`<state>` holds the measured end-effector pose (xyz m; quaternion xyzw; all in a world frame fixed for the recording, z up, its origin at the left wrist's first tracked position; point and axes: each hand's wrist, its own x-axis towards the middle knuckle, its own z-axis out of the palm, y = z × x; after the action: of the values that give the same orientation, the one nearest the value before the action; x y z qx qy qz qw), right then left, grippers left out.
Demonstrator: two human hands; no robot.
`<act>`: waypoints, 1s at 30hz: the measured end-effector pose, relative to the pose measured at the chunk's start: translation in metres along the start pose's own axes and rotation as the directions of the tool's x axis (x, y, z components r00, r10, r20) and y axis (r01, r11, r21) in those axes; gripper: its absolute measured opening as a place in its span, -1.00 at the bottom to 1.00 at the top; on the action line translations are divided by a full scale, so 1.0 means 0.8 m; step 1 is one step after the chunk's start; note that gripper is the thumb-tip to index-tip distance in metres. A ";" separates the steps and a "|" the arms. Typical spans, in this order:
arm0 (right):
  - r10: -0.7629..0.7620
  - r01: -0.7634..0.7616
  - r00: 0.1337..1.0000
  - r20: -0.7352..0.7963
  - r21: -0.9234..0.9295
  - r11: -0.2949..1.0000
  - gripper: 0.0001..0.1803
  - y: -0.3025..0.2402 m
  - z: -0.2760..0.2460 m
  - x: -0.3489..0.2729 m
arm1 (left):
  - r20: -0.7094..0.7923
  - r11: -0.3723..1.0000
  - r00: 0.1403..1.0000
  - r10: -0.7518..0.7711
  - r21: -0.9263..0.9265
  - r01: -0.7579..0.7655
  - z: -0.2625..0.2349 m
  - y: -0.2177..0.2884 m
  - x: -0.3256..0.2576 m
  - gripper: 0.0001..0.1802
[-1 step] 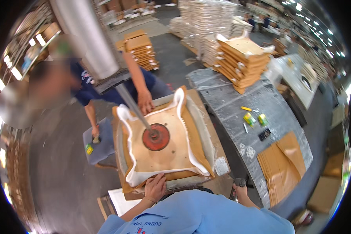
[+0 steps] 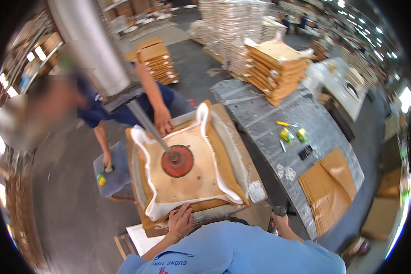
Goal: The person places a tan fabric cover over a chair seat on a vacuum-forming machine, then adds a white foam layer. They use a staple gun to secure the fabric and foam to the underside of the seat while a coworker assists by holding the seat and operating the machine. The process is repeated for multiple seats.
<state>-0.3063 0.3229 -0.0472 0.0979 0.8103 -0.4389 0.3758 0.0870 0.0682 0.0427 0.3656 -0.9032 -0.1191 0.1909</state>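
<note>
The tan seat panel [image 2: 192, 178] looks like smooth matt wood or board, edged with soft white cloth [image 2: 201, 119] that wrinkles at the corners, and the red press disc [image 2: 178, 161] on it is painted metal with a dull, worn finish under a shiny steel rod [image 2: 146, 122]. The left hand [image 2: 180, 220] rests on the tan fabric edge, while the right hand [image 2: 281, 219] grips a dark metal tool [image 2: 273, 223]. The side table [image 2: 265, 114] is covered in glossy, crinkled plastic film, with matt brown cardboard sheets [image 2: 331, 182] lying on it.

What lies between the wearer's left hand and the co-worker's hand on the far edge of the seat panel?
In the head view, the red round press disc sits on the tan panel between the left hand and the co-worker's hand.
</note>
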 end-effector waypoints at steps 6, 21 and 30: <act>0.071 -0.082 0.983 -0.170 -0.059 0.995 -0.63 0.060 -0.001 -0.050 | -0.052 0.997 0.996 0.077 -0.008 -0.077 0.005 -0.016 -0.008 -0.69; -0.009 0.061 0.984 -0.178 0.287 0.956 -0.75 0.036 -0.105 0.041 | 0.065 0.956 0.994 0.087 -0.287 -0.065 0.049 0.065 0.016 -0.60; 0.056 -0.027 0.998 -0.038 0.535 0.844 -0.63 -0.088 -0.165 0.257 | 0.152 0.968 0.956 -0.250 0.037 0.247 0.069 0.167 0.028 -0.46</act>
<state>-0.5534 0.3498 -0.1016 0.2275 0.6634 -0.6362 0.3216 -0.0335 0.1507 0.0458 0.4676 -0.8631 -0.1623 0.1004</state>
